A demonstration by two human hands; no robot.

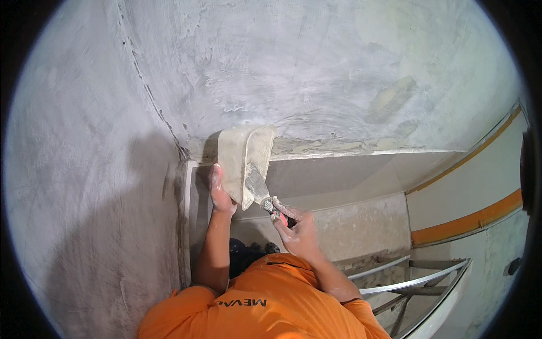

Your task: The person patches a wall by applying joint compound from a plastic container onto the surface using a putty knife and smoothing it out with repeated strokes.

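My left hand (221, 191) grips a whitish, trough-shaped plaster pan (232, 155) from its left side and underneath, fingers mostly hidden behind it. My right hand (294, 229) is closed round the dark handle of a putty knife (257, 184), which has a red patch on it. The knife's metal blade, smeared with plaster, lies over the right-hand opening of the pan. How much plaster is inside cannot be made out. White smears cover the fingers of both hands. Just beyond the pan stands a grey plastered wall (293, 73).
A dark crack-like seam (145, 85) runs down the wall corner at left. Below the plaster lies a recessed ledge with a pale edge (361, 152). A metal frame with rungs (415, 288) stands at lower right, near an orange-brown strip (468, 220) on the right wall.
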